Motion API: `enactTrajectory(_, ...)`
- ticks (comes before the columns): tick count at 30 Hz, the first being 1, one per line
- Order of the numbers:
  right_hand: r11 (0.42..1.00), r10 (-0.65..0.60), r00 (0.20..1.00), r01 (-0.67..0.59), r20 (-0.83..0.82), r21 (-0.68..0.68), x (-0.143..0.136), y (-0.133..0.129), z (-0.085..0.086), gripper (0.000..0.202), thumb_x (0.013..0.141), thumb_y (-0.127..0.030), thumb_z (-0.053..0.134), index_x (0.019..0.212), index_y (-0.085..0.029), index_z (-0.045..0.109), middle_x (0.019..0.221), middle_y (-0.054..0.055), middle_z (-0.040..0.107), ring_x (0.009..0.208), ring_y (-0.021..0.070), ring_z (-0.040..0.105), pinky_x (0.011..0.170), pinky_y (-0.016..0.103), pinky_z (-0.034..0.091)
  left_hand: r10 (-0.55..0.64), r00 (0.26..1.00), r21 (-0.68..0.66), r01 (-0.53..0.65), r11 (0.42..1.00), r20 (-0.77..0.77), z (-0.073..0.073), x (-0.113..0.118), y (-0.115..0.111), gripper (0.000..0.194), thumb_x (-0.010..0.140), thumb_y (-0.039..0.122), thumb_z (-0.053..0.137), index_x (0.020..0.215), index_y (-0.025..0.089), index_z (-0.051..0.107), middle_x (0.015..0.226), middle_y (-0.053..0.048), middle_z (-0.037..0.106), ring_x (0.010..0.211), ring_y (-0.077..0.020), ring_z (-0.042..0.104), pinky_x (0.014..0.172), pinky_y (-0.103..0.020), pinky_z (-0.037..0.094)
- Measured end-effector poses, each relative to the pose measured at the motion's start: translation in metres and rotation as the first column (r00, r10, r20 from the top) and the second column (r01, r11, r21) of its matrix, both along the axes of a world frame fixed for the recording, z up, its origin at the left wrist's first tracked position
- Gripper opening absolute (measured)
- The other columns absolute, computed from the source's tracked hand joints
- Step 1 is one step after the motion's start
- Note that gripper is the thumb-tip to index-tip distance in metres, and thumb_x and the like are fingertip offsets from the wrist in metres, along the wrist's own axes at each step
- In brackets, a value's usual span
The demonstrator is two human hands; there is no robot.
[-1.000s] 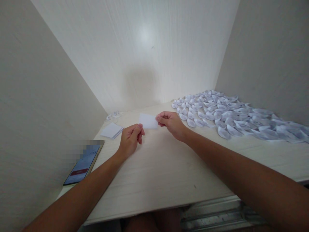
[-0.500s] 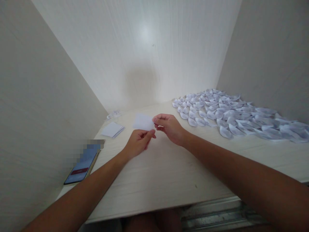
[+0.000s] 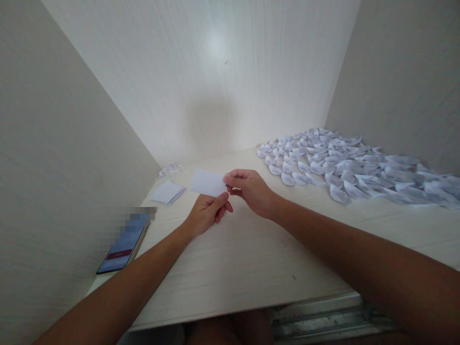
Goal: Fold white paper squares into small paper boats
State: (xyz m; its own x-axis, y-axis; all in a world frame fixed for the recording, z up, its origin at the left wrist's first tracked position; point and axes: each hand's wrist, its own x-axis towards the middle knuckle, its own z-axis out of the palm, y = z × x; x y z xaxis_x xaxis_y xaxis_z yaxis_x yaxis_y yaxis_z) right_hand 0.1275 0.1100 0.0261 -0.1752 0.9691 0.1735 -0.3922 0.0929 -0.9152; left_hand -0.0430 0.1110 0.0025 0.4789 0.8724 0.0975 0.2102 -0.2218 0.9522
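A white sheet of paper [image 3: 207,182] is held above the middle of the table. My left hand [image 3: 205,213] grips its lower right edge, thumb on top and fingers beneath. Pinched at the sheet's right corner are the fingertips of my right hand [image 3: 249,189]. Left of the sheet lies a small stack of white paper [image 3: 167,191]. Many folded or twisted white paper pieces [image 3: 323,163] are spread in overlapping rows across the right side of the table.
A phone [image 3: 124,244] leans at the table's left edge, its screen partly blurred out. Thin white scraps [image 3: 169,170] lie in the far left corner. Pale walls enclose the table [image 3: 230,268] on three sides. Below its front edge a metal rail [image 3: 319,316] shows.
The sheet has shifted slightly left and turned, showing more of its flat face. My right hand has moved a little left with it; my left hand stays almost in place.
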Motion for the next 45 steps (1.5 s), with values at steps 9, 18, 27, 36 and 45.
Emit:
enactTrajectory(9, 0.999, -0.009, 1.000, 0.010, 0.020, -0.048, 0.002, 0.002, 0.000, 0.025, 0.064, -0.036, 0.081, 0.067, -0.017, 0.065, 0.066, -0.002, 0.059, 0.066, 0.0114, 0.050, 0.069, 0.030, 0.038, -0.033, 0.998, -0.013, 0.032, 0.999, -0.060, -0.004, -0.006, 0.006, 0.060, 0.093, 0.065, 0.047, 0.060, 0.018, 0.064, 0.038, 0.003, 0.045, 0.037, -0.0095, 0.038, 0.042, -0.023, 0.026)
enactTrajectory(18, 0.998, -0.032, 0.999, 0.033, 0.016, -0.058, 0.003, 0.002, -0.001, 0.026, 0.064, -0.036, 0.082, 0.066, -0.017, 0.065, 0.068, -0.001, 0.060, 0.069, 0.0121, 0.052, 0.070, 0.030, 0.040, 0.112, 0.992, 0.043, -0.110, 0.993, -0.054, 0.003, -0.003, 0.003, 0.066, 0.092, 0.071, 0.044, 0.051, 0.020, 0.051, 0.038, 0.004, 0.036, 0.036, -0.0095, 0.034, 0.040, -0.025, 0.025)
enactTrajectory(27, 0.997, -0.048, 0.999, 0.050, 0.025, -0.060, 0.006, 0.005, 0.000, 0.024, 0.064, -0.034, 0.081, 0.066, -0.018, 0.064, 0.068, -0.001, 0.060, 0.068, 0.0122, 0.052, 0.070, 0.030, 0.040, 0.166, 0.986, 0.131, -0.162, 0.978, -0.016, 0.008, -0.004, 0.004, 0.069, 0.089, 0.075, 0.047, 0.048, 0.020, 0.053, 0.038, 0.003, 0.039, 0.037, -0.0097, 0.037, 0.042, -0.025, 0.029)
enactTrajectory(36, 0.996, -0.069, 0.997, 0.071, 0.039, -0.058, 0.005, 0.007, -0.001, 0.023, 0.063, -0.034, 0.080, 0.066, -0.017, 0.066, 0.068, -0.001, 0.060, 0.067, 0.0119, 0.052, 0.071, 0.031, 0.040, 0.198, 0.974, 0.232, -0.218, 0.948, 0.105, 0.012, -0.006, 0.004, 0.069, 0.093, 0.067, 0.046, 0.043, 0.020, 0.052, 0.037, 0.001, 0.039, 0.037, -0.0098, 0.037, 0.043, -0.025, 0.031)
enactTrajectory(45, 0.996, -0.085, 0.993, 0.087, 0.084, -0.016, 0.010, 0.008, 0.002, 0.021, 0.066, -0.033, 0.079, 0.066, -0.017, 0.066, 0.069, 0.000, 0.061, 0.068, 0.0124, 0.051, 0.070, 0.031, 0.040, 0.268, 0.941, 0.266, -0.318, 0.910, 0.207, 0.011, -0.010, 0.008, 0.062, 0.095, 0.058, 0.046, 0.046, 0.021, 0.051, 0.038, 0.001, 0.041, 0.037, -0.0107, 0.036, 0.042, -0.026, 0.028)
